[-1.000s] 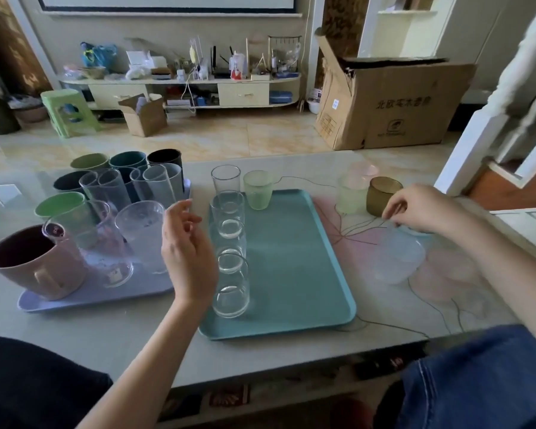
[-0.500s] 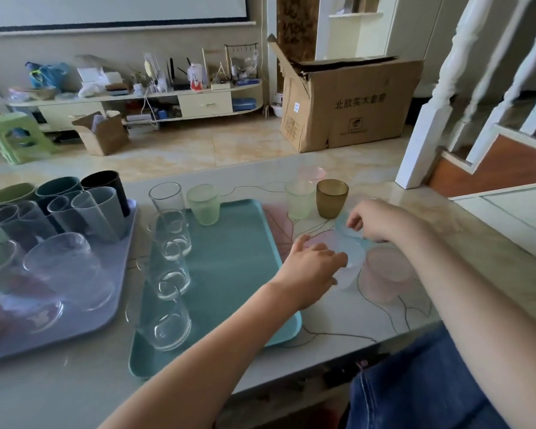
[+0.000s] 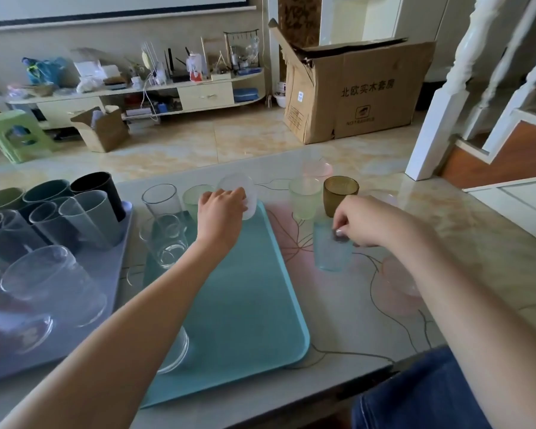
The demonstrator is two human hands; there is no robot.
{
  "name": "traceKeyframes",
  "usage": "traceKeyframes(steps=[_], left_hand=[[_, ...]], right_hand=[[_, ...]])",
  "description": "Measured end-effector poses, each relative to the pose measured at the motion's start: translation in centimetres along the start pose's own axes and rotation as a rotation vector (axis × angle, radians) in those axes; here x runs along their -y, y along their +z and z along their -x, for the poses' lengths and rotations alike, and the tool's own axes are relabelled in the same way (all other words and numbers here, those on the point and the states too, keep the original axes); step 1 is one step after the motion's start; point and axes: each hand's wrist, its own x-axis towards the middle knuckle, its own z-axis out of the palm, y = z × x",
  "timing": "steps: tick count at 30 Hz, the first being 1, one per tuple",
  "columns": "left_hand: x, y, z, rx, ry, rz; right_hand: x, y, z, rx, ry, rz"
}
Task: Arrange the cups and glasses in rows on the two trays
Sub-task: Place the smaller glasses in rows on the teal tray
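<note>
Left hand carried frosted cup over teal tray.

Soft, even daylight fills the room, bright on the floor tiles and glossy tabletop, which carries a pale sheen and only faint shadows. The wide lens bends the stair post and stretches both forearms at the lower corners. The glasses on the grey tray smear at the left edge, and the whole picture is slightly soft.
</note>
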Motion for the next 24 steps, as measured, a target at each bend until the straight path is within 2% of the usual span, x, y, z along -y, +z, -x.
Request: traceKeyframes(steps=[7, 11, 14, 17, 20, 24], left_hand=[[1.5, 3.7, -2.6, 0.063, -0.022, 0.012], [1.4, 3.9, -2.8, 0.093, -0.045, 0.168], [0.3, 1.9, -1.3, 0.0, -0.008, 0.349], [-0.4, -0.5, 1.4, 0.104, 0.09, 0.479], [0.1, -2.3, 3.1, 0.22, 0.162, 0.448], [2.3, -3.9, 2.8, 0.232, 0.239, 0.275]], right_hand=[[3.0, 0.6, 0.0, -0.012, -0.118, -0.027], [4.4, 0.8, -0.8, -0.011, -0.152, -0.056], [5.7, 0.7, -1.6, -0.024, -0.187, -0.072], [7.3, 0.5, -2.3, -0.044, -0.231, -0.083], [8.6, 0.8, -2.6, -0.04, -0.264, -0.076], [9.5, 1.3, -2.6, 0.001, -0.297, -0.121]])
